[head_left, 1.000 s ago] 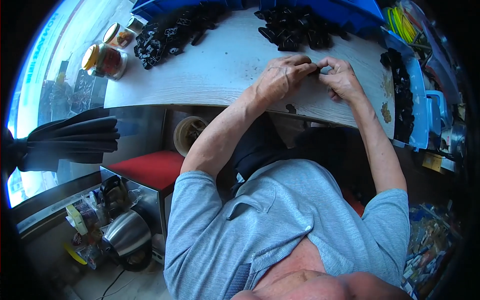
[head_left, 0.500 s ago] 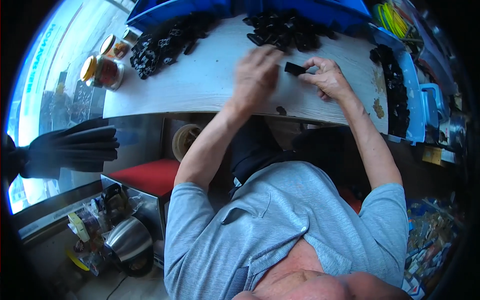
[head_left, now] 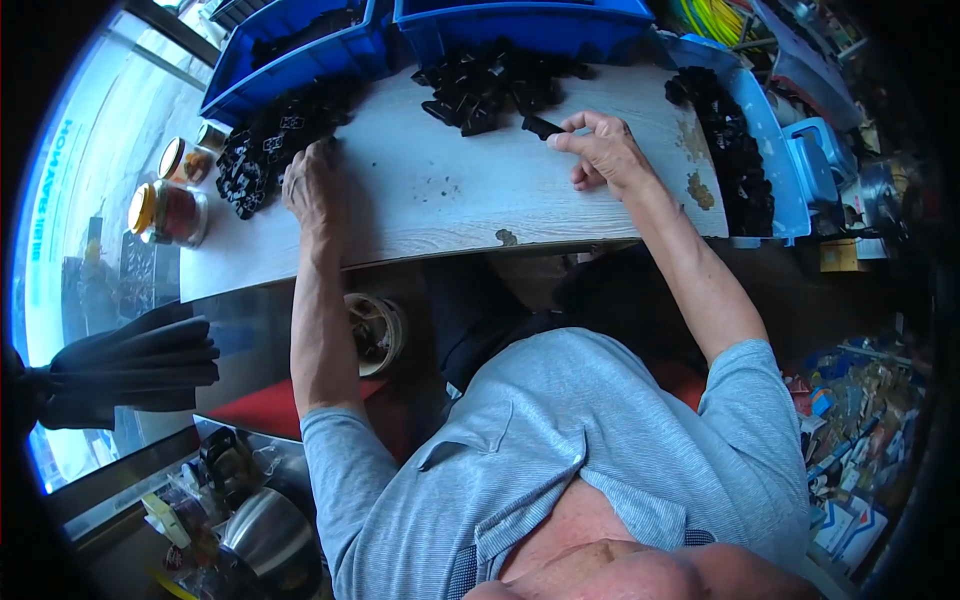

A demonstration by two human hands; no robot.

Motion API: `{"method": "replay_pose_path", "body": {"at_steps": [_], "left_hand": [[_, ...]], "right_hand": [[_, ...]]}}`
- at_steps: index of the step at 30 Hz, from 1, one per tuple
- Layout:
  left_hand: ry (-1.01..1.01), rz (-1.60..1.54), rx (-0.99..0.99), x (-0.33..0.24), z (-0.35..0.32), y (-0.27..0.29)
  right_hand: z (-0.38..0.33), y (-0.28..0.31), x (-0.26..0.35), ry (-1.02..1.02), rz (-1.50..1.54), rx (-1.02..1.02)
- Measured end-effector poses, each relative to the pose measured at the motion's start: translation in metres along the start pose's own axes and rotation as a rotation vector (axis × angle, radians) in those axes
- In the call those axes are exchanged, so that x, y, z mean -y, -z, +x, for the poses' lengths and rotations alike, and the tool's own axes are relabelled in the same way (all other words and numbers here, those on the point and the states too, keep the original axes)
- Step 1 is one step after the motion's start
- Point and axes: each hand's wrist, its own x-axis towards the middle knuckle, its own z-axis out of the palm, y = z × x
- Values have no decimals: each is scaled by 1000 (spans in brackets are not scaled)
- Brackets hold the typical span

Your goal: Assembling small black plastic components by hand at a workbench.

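Evidently the right hand [head_left: 608, 155] pinches a black piece [head_left: 542, 127] by one end, best held lightly, its free end jutting left of the fingers [head_left: 590, 119], near the black pile [head_left: 488, 85]. Farther left, the left hand [head_left: 312, 188] is at the small-parts heap [head_left: 252, 165]; whether its fingers grip one I cannot tell, but a light touch would avoid dragging neighbours.

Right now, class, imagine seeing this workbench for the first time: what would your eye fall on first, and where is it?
Probably the two bright blue bins at the table's far side, with a left heap and a right heap of black parts before them. Next might come the hands: the right hand holds a black piece near the right heap, while the left hand is at the left heap's edge.
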Motion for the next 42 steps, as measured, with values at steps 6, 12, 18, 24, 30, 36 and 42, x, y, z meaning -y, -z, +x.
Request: {"method": "replay_pose_path", "body": {"at_steps": [6,12,18,24,30,36,42], "left_hand": [[37,-118,194,1,9,20],[140,-182,367,5,7,36],[-265,-349,-4,-9,-9,27],[-509,-259,209,-14,-11,34],[-400,-278,262,-43,-28,47],[-462,-232,226,-56,-32,51],[-502,-256,164,-53,-34,45]], "right_hand": [[22,57,-16,-45,332,-340],[43,102,-27,-41,355,-687],[55,86,-10,-50,167,-468],[81,52,0,9,-4,-322],[110,39,2,49,-242,-348],[102,41,3,39,-316,-371],[57,36,15,-112,-363,-195]]}}
